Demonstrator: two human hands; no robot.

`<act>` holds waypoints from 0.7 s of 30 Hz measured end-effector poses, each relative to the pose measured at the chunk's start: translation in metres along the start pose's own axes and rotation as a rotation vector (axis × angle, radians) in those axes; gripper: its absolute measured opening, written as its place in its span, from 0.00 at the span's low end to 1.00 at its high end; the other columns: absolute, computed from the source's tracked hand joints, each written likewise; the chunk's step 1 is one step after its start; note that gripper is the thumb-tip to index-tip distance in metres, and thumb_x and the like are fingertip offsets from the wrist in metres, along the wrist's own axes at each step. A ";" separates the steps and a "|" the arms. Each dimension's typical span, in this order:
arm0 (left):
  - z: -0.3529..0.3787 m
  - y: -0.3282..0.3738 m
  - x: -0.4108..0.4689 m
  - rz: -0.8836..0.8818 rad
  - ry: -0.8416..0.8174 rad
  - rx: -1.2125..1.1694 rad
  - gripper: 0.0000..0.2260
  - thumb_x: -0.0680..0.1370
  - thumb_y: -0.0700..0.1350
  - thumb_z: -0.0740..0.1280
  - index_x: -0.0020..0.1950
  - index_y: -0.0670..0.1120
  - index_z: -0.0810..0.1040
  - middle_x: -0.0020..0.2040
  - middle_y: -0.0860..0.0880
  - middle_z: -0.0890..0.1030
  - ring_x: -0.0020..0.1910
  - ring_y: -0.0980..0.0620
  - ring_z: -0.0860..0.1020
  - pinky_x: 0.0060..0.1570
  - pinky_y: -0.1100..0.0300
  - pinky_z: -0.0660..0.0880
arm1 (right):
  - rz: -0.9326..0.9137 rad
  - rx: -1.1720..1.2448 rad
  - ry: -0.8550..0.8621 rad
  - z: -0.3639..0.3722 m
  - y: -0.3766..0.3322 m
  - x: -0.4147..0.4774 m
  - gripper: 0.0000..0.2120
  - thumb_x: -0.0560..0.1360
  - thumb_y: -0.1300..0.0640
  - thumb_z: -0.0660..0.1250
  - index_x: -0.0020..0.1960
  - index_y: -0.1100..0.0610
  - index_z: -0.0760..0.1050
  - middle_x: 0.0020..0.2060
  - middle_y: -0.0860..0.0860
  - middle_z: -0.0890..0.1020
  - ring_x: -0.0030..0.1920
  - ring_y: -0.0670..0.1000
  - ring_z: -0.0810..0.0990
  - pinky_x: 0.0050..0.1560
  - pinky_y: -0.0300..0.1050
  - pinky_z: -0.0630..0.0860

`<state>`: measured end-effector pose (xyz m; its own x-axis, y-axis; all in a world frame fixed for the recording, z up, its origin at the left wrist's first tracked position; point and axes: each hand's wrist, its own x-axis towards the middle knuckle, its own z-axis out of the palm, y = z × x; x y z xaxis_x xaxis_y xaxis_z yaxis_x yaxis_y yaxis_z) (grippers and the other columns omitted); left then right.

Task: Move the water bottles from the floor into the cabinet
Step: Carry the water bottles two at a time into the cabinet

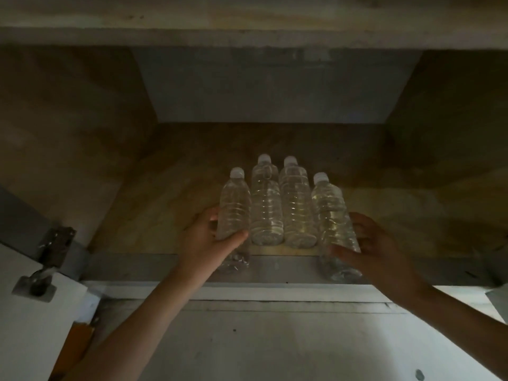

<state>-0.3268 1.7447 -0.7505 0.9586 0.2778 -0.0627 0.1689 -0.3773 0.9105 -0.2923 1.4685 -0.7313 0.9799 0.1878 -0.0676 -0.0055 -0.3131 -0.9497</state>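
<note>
I look up into a dim wooden cabinet (170, 188). Two clear water bottles with white caps, one (266, 204) and another (297, 207), stand side by side near the front edge of its shelf. My left hand (211, 240) grips a third bottle (235, 207) just left of them, its base hanging over the shelf's front rail. My right hand (368, 243) holds another bottle (331, 213) on the right, tilted slightly, its base also in front of the rail.
The shelf's grey front rail (275, 266) runs across below the bottles. A metal hinge (52, 248) and the open white door (24, 325) are at the left. A white wall surface (275, 339) lies below. Bare shelf stretches behind and beside the bottles.
</note>
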 end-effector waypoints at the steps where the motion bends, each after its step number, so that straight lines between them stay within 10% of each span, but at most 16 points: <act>1: -0.004 -0.004 -0.007 0.001 -0.038 -0.053 0.22 0.68 0.44 0.79 0.58 0.57 0.76 0.48 0.58 0.83 0.45 0.63 0.82 0.42 0.68 0.78 | -0.014 0.041 -0.022 -0.004 0.006 -0.008 0.24 0.67 0.68 0.75 0.56 0.47 0.75 0.44 0.36 0.85 0.47 0.40 0.84 0.41 0.29 0.77; 5: -0.010 -0.023 -0.023 -0.013 -0.136 -0.186 0.41 0.60 0.43 0.81 0.71 0.52 0.70 0.60 0.54 0.81 0.57 0.60 0.80 0.51 0.67 0.78 | -0.010 0.014 -0.035 -0.007 0.027 -0.022 0.36 0.64 0.69 0.77 0.66 0.46 0.72 0.52 0.33 0.83 0.55 0.36 0.81 0.46 0.26 0.76; 21: -0.005 -0.016 0.002 -0.020 -0.044 -0.198 0.37 0.62 0.37 0.81 0.69 0.51 0.72 0.58 0.53 0.83 0.55 0.58 0.82 0.56 0.55 0.79 | -0.065 -0.034 -0.026 -0.009 0.021 0.013 0.32 0.65 0.68 0.77 0.57 0.38 0.72 0.45 0.30 0.84 0.49 0.36 0.83 0.43 0.28 0.78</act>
<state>-0.3287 1.7561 -0.7628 0.9654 0.2429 -0.0952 0.1435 -0.1895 0.9713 -0.2777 1.4562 -0.7493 0.9723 0.2332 -0.0143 0.0654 -0.3304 -0.9416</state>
